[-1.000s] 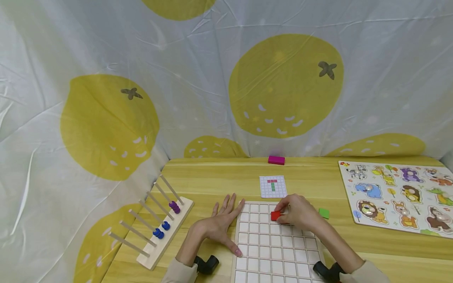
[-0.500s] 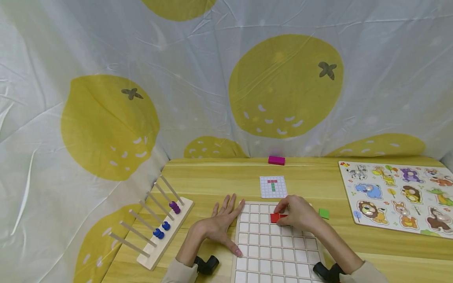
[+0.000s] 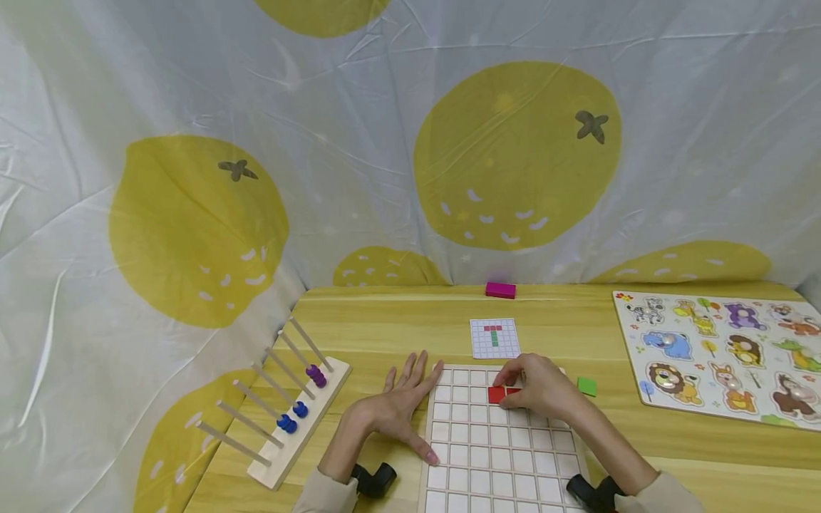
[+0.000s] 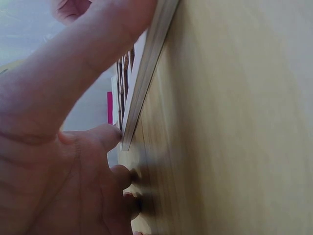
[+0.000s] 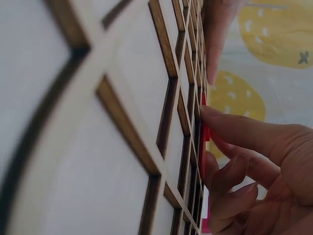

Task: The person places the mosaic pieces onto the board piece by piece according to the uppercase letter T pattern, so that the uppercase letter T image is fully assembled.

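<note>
My left hand [image 3: 393,412] lies with spread, straight fingers along the left edge of a wooden grid board [image 3: 479,434], its thumb on the board's side rim. In the left wrist view, the index fingertip touches the board's far corner. My right hand [image 3: 545,385] pinches a red square tile [image 3: 496,395] between thumb and fingers at a cell in the second row from the far edge. Just right of it, a second red tile [image 3: 512,391] shows, partly hidden by the fingers. In the right wrist view, red tile edges [image 5: 203,159] stand slightly above the grid.
A pattern card [image 3: 482,349] with a red and green T lies beyond the board. Right of the board is a green tile [image 3: 586,386]. A magenta block [image 3: 500,290] stands at the back, a peg bead rack [image 3: 266,467] at left, an animal puzzle [image 3: 712,365] at right.
The red tile in my right hand has come down slightly and left onto its cell, and the second red tile beside it has come into sight. My left hand has stayed still.
</note>
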`<action>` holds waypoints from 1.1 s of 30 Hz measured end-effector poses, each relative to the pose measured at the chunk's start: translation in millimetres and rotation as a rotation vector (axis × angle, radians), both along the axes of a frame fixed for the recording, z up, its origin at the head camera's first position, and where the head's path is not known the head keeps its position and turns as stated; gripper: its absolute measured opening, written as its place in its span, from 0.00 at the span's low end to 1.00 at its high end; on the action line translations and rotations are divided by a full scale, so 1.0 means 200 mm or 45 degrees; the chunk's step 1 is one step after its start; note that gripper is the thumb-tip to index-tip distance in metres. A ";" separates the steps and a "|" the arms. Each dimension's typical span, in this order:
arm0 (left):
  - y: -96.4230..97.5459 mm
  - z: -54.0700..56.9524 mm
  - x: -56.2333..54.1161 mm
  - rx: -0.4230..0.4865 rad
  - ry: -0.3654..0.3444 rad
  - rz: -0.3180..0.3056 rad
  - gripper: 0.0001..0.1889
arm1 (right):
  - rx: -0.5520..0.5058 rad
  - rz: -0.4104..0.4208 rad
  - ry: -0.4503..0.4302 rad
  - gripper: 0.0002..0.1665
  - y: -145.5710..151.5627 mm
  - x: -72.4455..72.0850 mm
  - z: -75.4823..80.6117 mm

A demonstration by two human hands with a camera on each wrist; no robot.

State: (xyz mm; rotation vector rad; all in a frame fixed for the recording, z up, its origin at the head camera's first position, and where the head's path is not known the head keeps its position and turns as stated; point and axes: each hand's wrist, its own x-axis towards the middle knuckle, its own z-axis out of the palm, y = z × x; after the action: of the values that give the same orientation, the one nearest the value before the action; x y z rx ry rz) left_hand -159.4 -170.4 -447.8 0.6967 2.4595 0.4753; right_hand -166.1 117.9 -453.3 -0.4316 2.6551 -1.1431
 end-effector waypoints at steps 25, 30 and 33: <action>0.01 0.01 -0.02 -0.010 -0.008 -0.006 0.76 | -0.241 0.378 -0.080 0.18 0.67 0.13 0.09; -0.01 0.01 -0.01 0.007 -0.008 0.001 0.76 | -0.370 0.643 -0.172 0.16 0.72 0.16 0.02; -0.01 0.00 0.00 0.022 -0.004 -0.003 0.76 | -0.467 0.816 -0.277 0.16 0.72 0.17 -0.01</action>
State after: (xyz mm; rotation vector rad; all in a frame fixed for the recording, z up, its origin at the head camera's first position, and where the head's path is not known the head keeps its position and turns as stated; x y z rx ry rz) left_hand -160.3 -172.6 -447.0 0.7053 2.4540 0.4971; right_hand -131.5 261.0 -455.9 -1.0575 1.8916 -1.3412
